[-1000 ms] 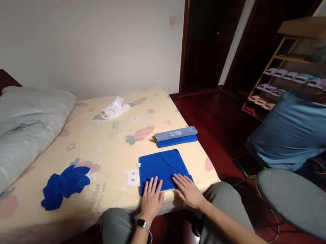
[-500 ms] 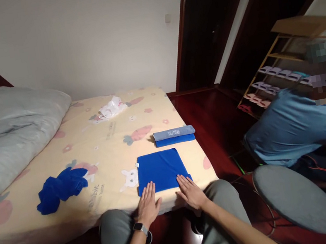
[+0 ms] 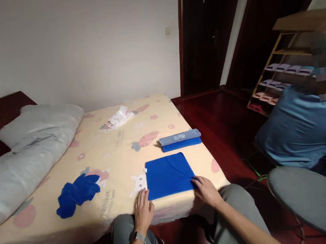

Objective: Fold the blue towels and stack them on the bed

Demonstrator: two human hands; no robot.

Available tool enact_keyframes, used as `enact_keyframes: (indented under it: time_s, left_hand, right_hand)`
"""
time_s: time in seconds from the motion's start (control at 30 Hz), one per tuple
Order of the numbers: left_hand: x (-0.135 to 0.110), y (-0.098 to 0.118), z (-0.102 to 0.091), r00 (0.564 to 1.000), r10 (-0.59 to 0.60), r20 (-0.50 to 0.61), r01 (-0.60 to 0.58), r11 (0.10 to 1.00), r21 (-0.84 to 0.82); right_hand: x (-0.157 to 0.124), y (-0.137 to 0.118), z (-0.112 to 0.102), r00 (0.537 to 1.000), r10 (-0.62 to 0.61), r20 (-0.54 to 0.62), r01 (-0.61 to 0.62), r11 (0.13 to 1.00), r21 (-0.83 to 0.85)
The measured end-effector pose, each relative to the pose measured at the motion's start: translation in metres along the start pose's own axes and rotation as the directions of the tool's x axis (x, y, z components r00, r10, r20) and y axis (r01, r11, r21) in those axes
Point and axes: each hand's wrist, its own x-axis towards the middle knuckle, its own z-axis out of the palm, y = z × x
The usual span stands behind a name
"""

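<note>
A folded blue cloth (image 3: 168,175) lies flat near the front edge of the bed (image 3: 107,165). My left hand (image 3: 143,210) rests flat at the cloth's near left corner, fingers stretched out. At the near right corner my right hand (image 3: 206,190) has its fingers curled on the cloth's edge. Beyond the cloth sit two folded towels (image 3: 180,140), stacked, light blue on blue. A crumpled blue cloth (image 3: 76,193) lies further left on the sheet.
A grey duvet (image 3: 21,157) fills the bed's left side, and a white plastic bag (image 3: 119,117) lies near the far edge. Another person in a blue shirt (image 3: 305,126) bends at the right, by a shoe rack (image 3: 284,75). A round grey stool (image 3: 322,203) stands at the lower right.
Both hands have slid off the cloth's top toward its near corners, left hand to the left and right hand to the right. The camera has shifted slightly.
</note>
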Motion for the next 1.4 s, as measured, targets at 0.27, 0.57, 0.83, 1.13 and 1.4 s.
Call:
enact_keyframes:
  time_s: [0.27,0.57,0.83,1.13,1.4]
  left_hand:
    - [0.018,-0.006,0.006,0.993,0.041,0.110,-0.020,0.982,-0.186]
    - [0.026,-0.019,0.011,0.957,-0.226,0.179,0.282,0.863,-0.419]
    - [0.038,-0.003,0.035,0.962,-0.274,0.011,0.270,0.940,-0.208]
    - [0.054,-0.004,0.035,0.947,-0.320,0.000,0.320,0.947,-0.035]
    - [0.066,-0.001,0.022,0.947,-0.310,0.088,0.312,0.950,-0.003]
  right_hand:
    - [0.011,0.017,-0.001,0.998,-0.034,0.060,0.026,0.991,0.135]
    - [0.023,0.037,0.011,0.935,0.330,0.129,-0.337,0.715,0.613]
    - [0.042,0.036,0.015,0.932,0.346,0.104,-0.352,0.805,0.477]
    - [0.054,0.032,0.009,0.954,0.298,0.038,-0.300,0.949,0.091]
    - [0.060,0.025,0.004,0.964,0.265,0.013,-0.266,0.963,0.055]
